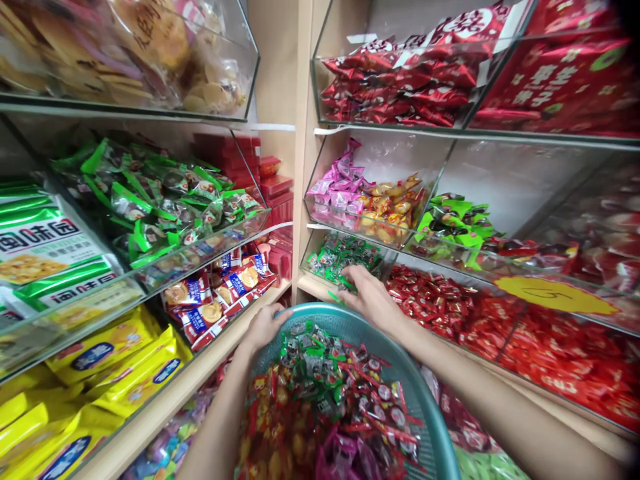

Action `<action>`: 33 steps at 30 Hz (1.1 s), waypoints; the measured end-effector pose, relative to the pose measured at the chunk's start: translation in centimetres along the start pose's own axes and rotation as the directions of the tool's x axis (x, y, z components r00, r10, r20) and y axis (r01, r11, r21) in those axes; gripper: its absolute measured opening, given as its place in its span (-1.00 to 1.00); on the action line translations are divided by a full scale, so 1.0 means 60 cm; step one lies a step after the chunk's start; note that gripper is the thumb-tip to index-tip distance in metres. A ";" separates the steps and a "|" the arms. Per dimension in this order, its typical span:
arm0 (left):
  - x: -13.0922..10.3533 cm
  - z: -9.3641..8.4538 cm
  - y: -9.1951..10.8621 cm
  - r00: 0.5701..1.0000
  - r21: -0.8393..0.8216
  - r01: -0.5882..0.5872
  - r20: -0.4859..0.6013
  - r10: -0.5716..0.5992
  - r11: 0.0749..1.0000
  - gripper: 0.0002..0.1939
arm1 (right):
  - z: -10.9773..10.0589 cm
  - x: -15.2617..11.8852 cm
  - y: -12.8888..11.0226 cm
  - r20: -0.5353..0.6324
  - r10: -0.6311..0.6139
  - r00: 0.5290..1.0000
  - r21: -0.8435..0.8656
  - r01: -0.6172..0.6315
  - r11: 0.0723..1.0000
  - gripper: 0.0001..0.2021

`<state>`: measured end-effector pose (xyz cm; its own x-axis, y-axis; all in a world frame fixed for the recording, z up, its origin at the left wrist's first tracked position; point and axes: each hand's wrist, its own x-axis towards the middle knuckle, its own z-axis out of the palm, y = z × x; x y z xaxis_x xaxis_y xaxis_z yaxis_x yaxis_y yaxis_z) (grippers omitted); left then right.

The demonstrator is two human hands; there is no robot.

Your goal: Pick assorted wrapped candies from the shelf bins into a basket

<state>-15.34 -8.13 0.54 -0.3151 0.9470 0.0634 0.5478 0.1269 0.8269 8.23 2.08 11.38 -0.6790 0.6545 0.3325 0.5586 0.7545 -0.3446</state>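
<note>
A teal plastic basket [435, 427] holds wrapped candies in separate heaps: green-wrapped candies [313, 363], red-and-dark ones [383, 393], amber-coloured ones [280, 420] and purple ones [345, 453]. My left hand [266, 328] is closed on the basket's far left rim. Above the far rim, my right hand [367, 293] has its fingers curled around green-wrapped candies, with bits of green wrapper showing beneath the fingertips. Just behind that hand is a low shelf bin of the same green-wrapped candies [330, 257].
Red-wrapped candies [430, 293] fill low bins on the right, below a yellow price tag [555, 295]. Clear bin fronts [370, 230] and a wooden shelf edge [200, 373] border the corner. Yellow snack packs [105, 350] and green-wrapped sweets [165, 193] lie on the left.
</note>
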 end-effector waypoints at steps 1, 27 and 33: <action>0.000 0.001 0.000 1.000 0.005 -0.005 -0.004 0.005 1.000 -0.56 | 0.011 -0.011 -0.006 0.015 -0.020 1.000 0.123 0.018 0.992 -0.76; 0.001 0.001 -0.007 1.000 0.050 -0.026 0.017 0.026 0.998 -0.56 | 0.077 0.018 -0.010 -0.144 -0.166 0.975 -0.082 0.155 0.984 -0.76; 0.000 0.000 -0.007 0.999 0.042 -0.028 -0.018 0.029 0.999 -0.56 | 0.078 0.087 0.072 -0.198 0.312 0.929 -0.267 -0.357 0.895 -0.72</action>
<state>-15.59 -8.19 0.20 -0.3134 0.9446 0.0975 0.5882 0.1125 0.8008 4.87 8.53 7.53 -0.3623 0.8530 0.3757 0.8698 0.4542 -0.1925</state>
